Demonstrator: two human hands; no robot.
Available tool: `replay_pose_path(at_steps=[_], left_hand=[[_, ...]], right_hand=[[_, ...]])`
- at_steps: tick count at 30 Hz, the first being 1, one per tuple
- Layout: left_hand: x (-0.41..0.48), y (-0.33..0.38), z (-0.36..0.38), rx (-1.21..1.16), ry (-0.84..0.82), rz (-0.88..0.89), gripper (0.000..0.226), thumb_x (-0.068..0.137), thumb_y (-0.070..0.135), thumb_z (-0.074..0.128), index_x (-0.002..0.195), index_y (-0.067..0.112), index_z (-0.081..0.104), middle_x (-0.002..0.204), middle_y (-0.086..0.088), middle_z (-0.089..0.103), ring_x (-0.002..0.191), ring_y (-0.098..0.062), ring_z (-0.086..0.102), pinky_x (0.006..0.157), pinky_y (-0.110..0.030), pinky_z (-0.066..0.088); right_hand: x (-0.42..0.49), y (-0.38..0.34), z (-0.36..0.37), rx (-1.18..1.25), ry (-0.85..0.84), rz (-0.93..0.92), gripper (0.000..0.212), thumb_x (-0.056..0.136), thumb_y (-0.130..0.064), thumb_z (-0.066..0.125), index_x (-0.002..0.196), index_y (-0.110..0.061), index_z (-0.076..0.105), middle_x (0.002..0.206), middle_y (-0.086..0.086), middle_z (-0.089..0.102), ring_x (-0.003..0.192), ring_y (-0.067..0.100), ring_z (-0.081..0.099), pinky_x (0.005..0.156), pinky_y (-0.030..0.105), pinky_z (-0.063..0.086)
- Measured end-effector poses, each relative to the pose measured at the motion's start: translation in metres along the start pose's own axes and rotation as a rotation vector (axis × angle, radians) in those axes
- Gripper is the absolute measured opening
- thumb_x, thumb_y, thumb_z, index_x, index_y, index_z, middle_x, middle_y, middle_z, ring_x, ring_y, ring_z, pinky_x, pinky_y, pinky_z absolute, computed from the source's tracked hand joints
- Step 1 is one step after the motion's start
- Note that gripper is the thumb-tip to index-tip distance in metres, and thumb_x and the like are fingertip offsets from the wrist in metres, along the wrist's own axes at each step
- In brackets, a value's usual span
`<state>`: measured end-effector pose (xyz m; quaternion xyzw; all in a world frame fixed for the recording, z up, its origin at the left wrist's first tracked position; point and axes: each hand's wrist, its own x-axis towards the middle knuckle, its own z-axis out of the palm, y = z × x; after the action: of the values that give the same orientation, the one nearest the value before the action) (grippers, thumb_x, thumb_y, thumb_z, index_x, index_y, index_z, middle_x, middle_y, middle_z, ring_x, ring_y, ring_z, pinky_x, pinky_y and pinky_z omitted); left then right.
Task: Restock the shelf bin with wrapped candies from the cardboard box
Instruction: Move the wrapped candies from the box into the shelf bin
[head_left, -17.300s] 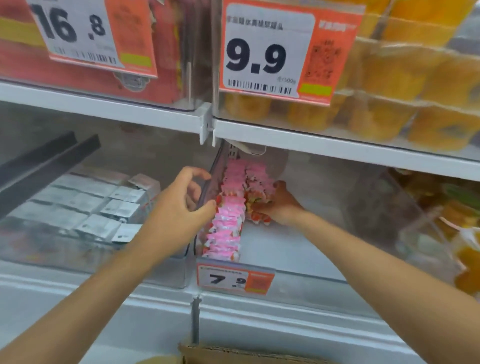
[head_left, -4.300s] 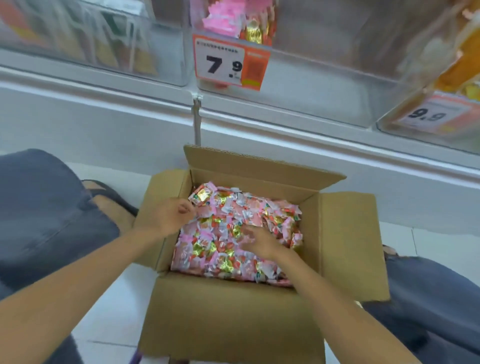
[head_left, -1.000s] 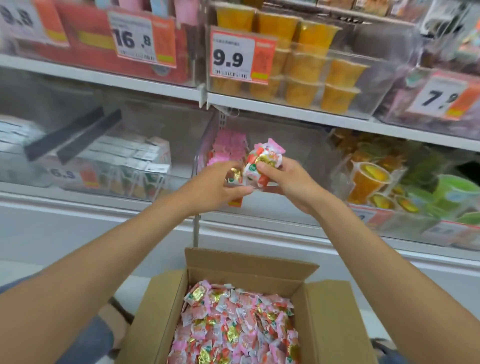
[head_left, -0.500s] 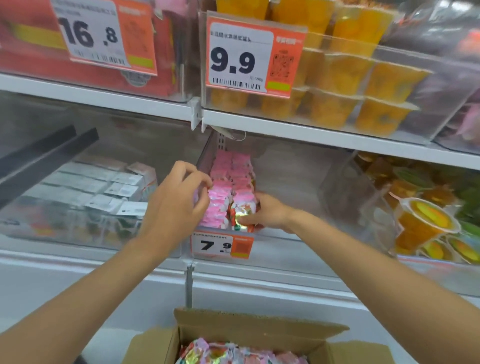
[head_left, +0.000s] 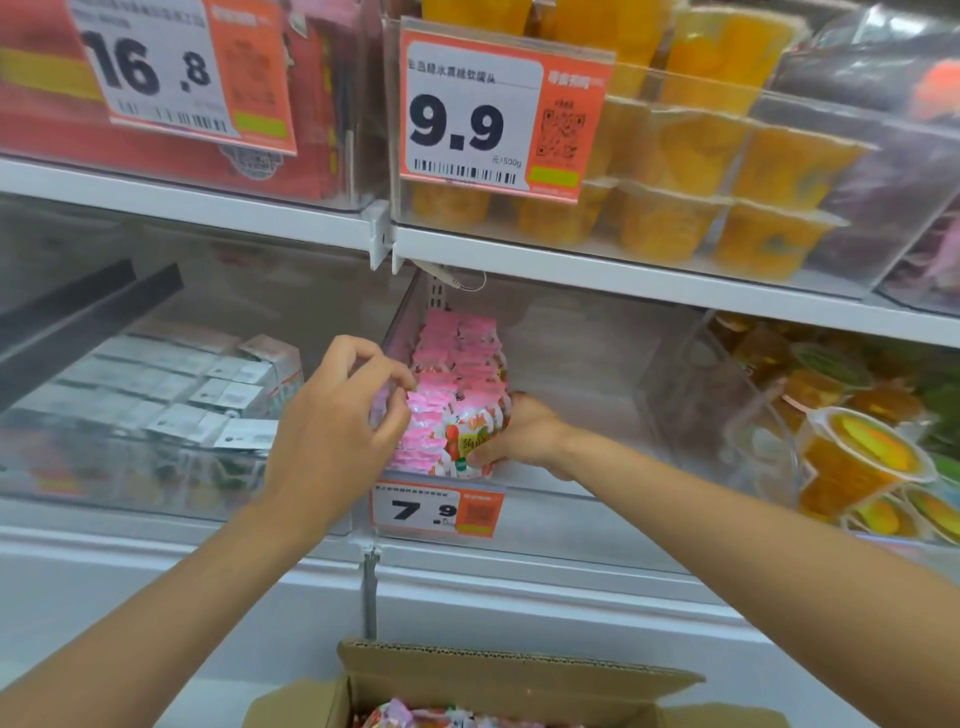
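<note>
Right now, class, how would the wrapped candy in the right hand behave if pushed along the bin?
The wrapped candy probably flexes: its film edges look thin. Likely light; the right hand holds it by fingertips. Glossy wrapper may slide.

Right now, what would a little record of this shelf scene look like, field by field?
Place: shop shelf, clear bin with price tag 7.9
In bin: pink wrapped candies in rows along its left side
Right hand: grips front candies at the rows' near end
Left hand: fingertips at the left row; pinching or not, unclear
Below: open cardboard box, candies inside
</note>
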<state>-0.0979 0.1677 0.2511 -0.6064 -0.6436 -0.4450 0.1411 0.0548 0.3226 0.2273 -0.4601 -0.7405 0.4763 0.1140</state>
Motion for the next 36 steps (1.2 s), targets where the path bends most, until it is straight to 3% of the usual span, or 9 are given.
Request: replay_pose_path(at_steps=[7,10,12,18,26,30,32,34,36], left_hand=[[-0.001,-0.001,0.001,-0.020,-0.001,-0.018,0.013,0.085,0.004,0.065,0.089,0.016,0.067,0.095,0.008,0.042,0.059,-0.008,0.043,0.048,-0.024,0.034],[-0.002,-0.001,0.002,-0.029,0.004,-0.026,0.013,0.085,0.003,0.065,0.089,0.016,0.067,0.096,0.008,0.043,0.060,-0.009,0.044,0.048,-0.027,0.037],[-0.002,0.000,0.002,-0.028,0.010,-0.023,0.013,0.085,0.003,0.066,0.089,0.016,0.068,0.096,0.008,0.043,0.060,-0.011,0.043,0.048,-0.028,0.038],[-0.001,0.000,0.002,-0.009,0.013,-0.003,0.013,0.084,0.002,0.067,0.089,0.015,0.068,0.096,0.008,0.042,0.063,-0.016,0.045,0.048,-0.030,0.039],[-0.001,-0.001,0.002,0.009,0.006,-0.004,0.012,0.084,0.004,0.065,0.089,0.015,0.068,0.096,0.009,0.042,0.066,-0.016,0.047,0.051,-0.026,0.037],[0.000,-0.001,0.001,0.013,-0.016,-0.007,0.011,0.085,0.007,0.066,0.089,0.016,0.068,0.097,0.010,0.042,0.066,-0.014,0.046,0.052,-0.023,0.034],[0.001,0.003,-0.001,0.020,-0.020,-0.037,0.010,0.084,0.010,0.068,0.090,0.018,0.068,0.096,0.011,0.044,0.069,-0.012,0.046,0.051,-0.019,0.032],[0.001,0.012,-0.005,0.030,0.013,-0.075,0.011,0.082,0.012,0.070,0.090,0.019,0.068,0.093,0.009,0.049,0.076,-0.012,0.048,0.052,-0.021,0.036],[-0.003,0.027,-0.008,0.031,0.045,-0.081,0.010,0.081,0.014,0.069,0.089,0.020,0.067,0.090,0.007,0.055,0.081,-0.015,0.053,0.057,-0.033,0.046]], right_hand=[[0.001,-0.001,0.005,-0.285,0.008,-0.092,0.073,0.071,-0.026,0.086,0.133,-0.022,0.048,0.128,0.002,0.059,0.111,0.022,0.061,0.096,0.036,0.052],[-0.002,-0.002,0.004,-0.239,-0.001,-0.104,0.044,0.078,-0.016,0.082,0.117,-0.019,0.061,0.115,0.004,0.068,0.098,0.019,0.065,0.084,0.029,0.055],[-0.006,-0.004,0.005,-0.197,0.001,-0.087,0.041,0.077,-0.011,0.081,0.115,-0.015,0.066,0.115,0.004,0.069,0.104,0.020,0.065,0.093,0.033,0.053],[-0.008,-0.003,0.006,-0.507,-0.004,-0.062,0.028,0.090,-0.030,0.070,0.106,-0.007,0.069,0.109,0.008,0.067,0.096,0.025,0.063,0.087,0.033,0.051],[-0.016,-0.004,-0.006,-0.132,0.016,0.008,0.030,0.078,-0.004,0.079,0.107,-0.004,0.070,0.112,0.009,0.071,0.105,0.023,0.067,0.096,0.032,0.051],[-0.024,-0.007,-0.010,-0.076,0.000,0.033,0.023,0.080,-0.004,0.077,0.101,-0.004,0.070,0.102,0.007,0.072,0.098,0.023,0.068,0.088,0.028,0.055],[-0.037,-0.015,-0.015,-0.118,0.032,-0.008,0.022,0.082,-0.005,0.075,0.103,-0.004,0.069,0.084,-0.002,0.066,0.083,0.014,0.065,0.075,0.012,0.051],[-0.053,-0.023,-0.019,-0.213,0.181,-0.101,0.023,0.082,-0.007,0.076,0.104,-0.008,0.069,0.075,-0.005,0.058,0.067,0.004,0.053,0.057,0.008,0.041],[-0.071,-0.027,-0.018,-0.239,0.388,-0.244,0.015,0.081,-0.008,0.075,0.093,-0.015,0.068,0.069,-0.007,0.055,0.058,0.000,0.050,0.054,0.012,0.037]])
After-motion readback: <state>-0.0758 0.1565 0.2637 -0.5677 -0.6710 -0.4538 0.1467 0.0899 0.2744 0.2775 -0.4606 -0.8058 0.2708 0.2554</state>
